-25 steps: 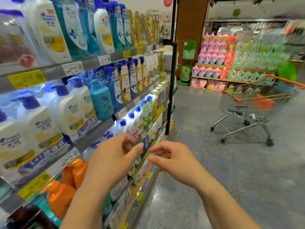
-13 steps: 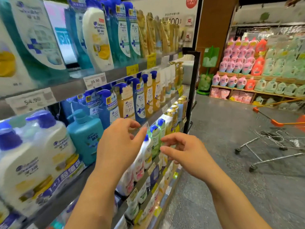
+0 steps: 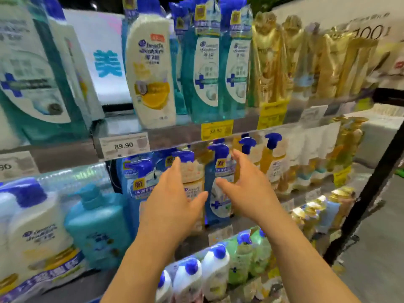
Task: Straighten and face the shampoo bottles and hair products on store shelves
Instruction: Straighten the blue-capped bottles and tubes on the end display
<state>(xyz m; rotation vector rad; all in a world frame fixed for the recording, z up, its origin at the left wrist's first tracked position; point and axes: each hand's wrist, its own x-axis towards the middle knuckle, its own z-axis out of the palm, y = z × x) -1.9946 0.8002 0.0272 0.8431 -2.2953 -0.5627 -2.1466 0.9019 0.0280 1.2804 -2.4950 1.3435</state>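
Two open, empty hands, our left hand (image 3: 172, 197) and right hand (image 3: 247, 189), flank a blue pump bottle (image 3: 218, 184) on the middle shelf (image 3: 301, 193), apparently to turn its label forward.

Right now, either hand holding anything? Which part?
Nothing held. Both hands are open, the left hand and right hand reaching either side of a blue pump bottle on the middle shelf; contact isn't clear.

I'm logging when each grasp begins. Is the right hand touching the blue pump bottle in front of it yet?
Cannot tell. In the head view the right hand is spread open and overlaps the blue pump bottle, but motion blur hides any contact or gap.
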